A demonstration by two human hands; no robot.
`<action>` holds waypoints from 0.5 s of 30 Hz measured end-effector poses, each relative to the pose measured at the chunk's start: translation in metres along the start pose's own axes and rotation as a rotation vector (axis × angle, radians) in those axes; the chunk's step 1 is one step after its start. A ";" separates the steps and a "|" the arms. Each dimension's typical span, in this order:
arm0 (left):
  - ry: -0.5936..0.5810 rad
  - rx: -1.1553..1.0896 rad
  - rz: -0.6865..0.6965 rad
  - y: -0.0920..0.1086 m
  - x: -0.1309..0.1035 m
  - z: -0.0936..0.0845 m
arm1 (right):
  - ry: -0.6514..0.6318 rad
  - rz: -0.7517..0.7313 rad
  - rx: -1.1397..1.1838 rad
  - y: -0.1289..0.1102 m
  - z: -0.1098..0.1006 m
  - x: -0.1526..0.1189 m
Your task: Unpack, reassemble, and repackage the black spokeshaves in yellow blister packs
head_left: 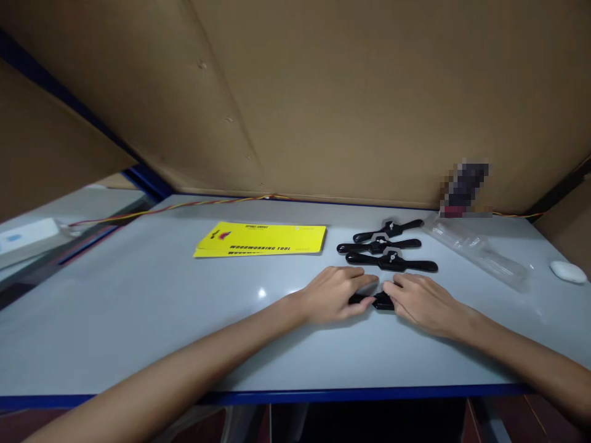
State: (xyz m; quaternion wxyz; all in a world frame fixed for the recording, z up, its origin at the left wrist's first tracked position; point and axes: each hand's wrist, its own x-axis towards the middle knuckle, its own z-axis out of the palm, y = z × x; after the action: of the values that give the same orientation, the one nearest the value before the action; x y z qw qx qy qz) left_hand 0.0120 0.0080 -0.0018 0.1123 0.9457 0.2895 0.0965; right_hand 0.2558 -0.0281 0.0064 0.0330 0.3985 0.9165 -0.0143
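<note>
A black spokeshave lies low over the table between my hands, mostly covered by the fingers. My left hand is closed around its left handle, thumb and forefinger pinched near the body. From the other side my right hand grips it, fingers curled at the middle and right part. Just beyond the hands lie three more black spokeshaves, the nearest spokeshave, a middle spokeshave and the farthest spokeshave, each with a grey blade plate.
Yellow printed cards are stacked left of the tools. Clear plastic packaging lies to the right, near a white rounded object. A cardboard wall backs the table. Twisted wires run along the back edge.
</note>
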 end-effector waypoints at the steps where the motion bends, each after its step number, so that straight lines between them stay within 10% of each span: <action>1: -0.014 0.003 0.012 0.000 0.000 0.000 | 0.004 0.004 -0.010 0.000 0.000 0.000; 10: -0.020 -0.021 0.085 -0.003 -0.001 -0.001 | -0.024 -0.070 0.137 0.013 -0.014 -0.008; 15: -0.050 -0.022 0.062 -0.001 0.000 -0.001 | 0.190 -0.009 0.209 0.011 -0.001 -0.008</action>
State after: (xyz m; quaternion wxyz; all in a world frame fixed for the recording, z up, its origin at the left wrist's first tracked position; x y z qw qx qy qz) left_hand 0.0111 0.0085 -0.0012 0.1268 0.9550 0.2562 0.0797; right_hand 0.2698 -0.0266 0.0077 -0.0957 0.3950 0.9108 -0.0720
